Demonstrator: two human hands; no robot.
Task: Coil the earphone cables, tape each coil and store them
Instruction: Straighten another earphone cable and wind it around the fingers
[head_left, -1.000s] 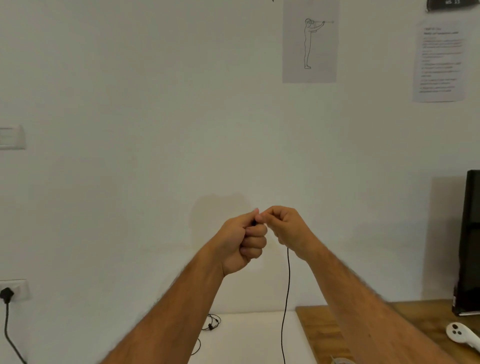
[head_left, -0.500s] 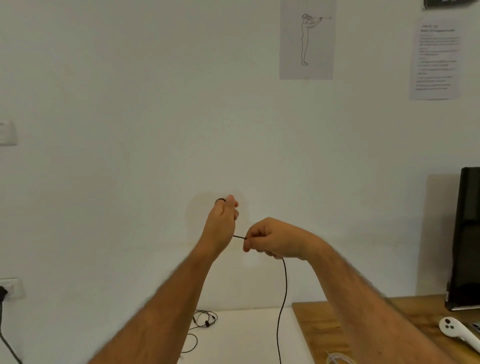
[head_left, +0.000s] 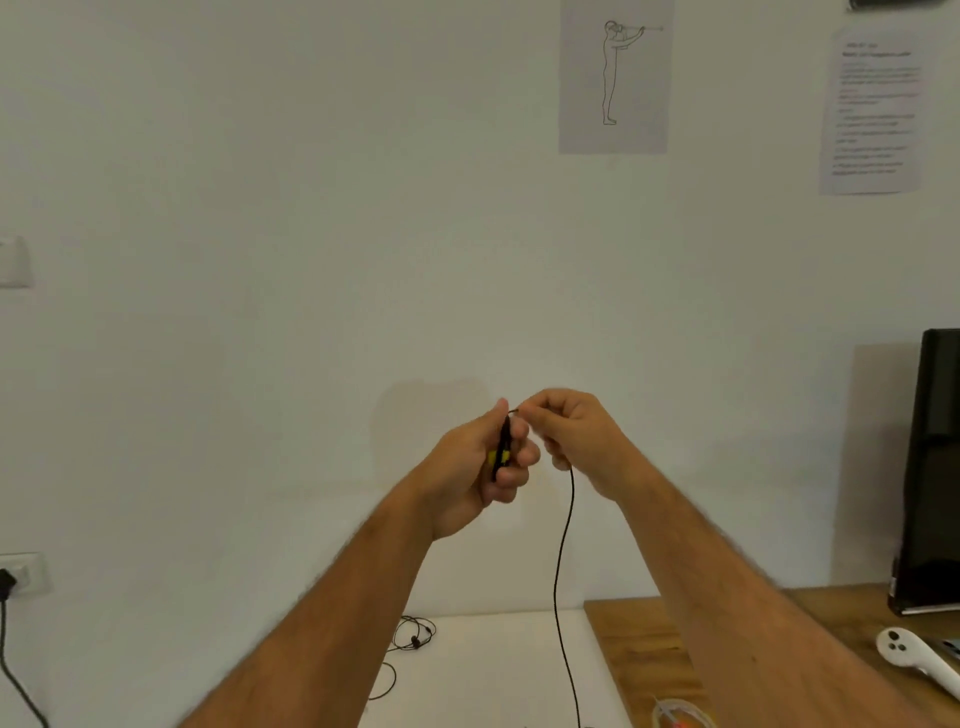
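Both hands are raised in front of the white wall. My left hand (head_left: 478, 462) grips a small black coil of earphone cable (head_left: 503, 447) with a yellow patch on it. My right hand (head_left: 576, 434) pinches the same black cable just beside the left thumb tip. From the right hand the cable (head_left: 563, 571) hangs straight down to the white table (head_left: 493, 675) and leaves the frame at the bottom. Another black earphone set (head_left: 413, 635) lies tangled on the white table at its back edge.
A wooden table (head_left: 639, 654) adjoins the white one on the right, bearing a black monitor (head_left: 932, 467) and a white controller (head_left: 909, 656). A roll of clear tape (head_left: 680, 714) shows at the bottom edge. A wall socket with a plug (head_left: 10, 577) is at far left.
My right hand rose from below the left hand to its thumb tip, bringing the cable up. My left hand turned, so the coil with the yellow patch now shows.
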